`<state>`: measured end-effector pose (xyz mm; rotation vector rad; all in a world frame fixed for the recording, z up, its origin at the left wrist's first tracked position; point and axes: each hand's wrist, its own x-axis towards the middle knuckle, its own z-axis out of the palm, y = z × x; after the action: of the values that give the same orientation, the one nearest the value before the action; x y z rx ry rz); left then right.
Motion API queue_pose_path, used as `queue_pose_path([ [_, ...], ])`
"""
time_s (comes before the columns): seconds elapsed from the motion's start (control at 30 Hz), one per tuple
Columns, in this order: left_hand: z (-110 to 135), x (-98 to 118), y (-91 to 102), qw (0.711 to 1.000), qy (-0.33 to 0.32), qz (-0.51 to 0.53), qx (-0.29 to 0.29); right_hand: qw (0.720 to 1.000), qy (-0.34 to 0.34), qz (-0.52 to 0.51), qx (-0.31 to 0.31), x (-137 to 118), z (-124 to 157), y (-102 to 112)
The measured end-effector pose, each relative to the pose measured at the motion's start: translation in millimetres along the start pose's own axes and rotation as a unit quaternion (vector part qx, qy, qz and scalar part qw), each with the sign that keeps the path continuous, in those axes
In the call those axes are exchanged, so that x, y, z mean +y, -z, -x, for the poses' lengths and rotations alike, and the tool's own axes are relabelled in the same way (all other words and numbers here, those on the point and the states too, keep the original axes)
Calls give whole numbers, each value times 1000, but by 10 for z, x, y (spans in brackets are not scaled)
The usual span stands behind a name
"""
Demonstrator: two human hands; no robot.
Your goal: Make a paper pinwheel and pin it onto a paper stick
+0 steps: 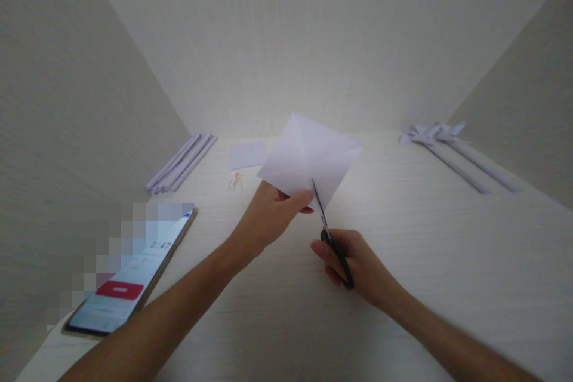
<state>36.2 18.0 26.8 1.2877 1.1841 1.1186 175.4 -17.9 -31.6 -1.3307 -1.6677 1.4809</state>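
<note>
A creased square of white paper is held up above the table, turned so one corner points toward me. My left hand pinches its near edge, thumb on top and fingers underneath. In my right hand is a pair of scissors with black handles. Their blades point away from me and lie at the paper's near corner, close to my left thumb. One blade shows over the paper; the other is partly hidden.
Rolled white paper sticks lie at the back left. Beside them are a stack of white paper and several small pale sticks. Paper pinwheel-like shapes on sticks rest at the back right. A phone lies at the left.
</note>
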Motion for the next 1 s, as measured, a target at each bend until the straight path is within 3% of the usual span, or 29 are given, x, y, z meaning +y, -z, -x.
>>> queue_pose_path([
  [0.27,22,-74,-43,998,6,-50,-25,999,37,-1,-1,-51,14,7],
  [0.63,38,-142,-25,993,-4,-99,-65,999,38,-24,4,-127,36,17],
  [1.0,46,-145,-19,991,-8,-122,-57,999,34,-25,5,-138,26,19],
])
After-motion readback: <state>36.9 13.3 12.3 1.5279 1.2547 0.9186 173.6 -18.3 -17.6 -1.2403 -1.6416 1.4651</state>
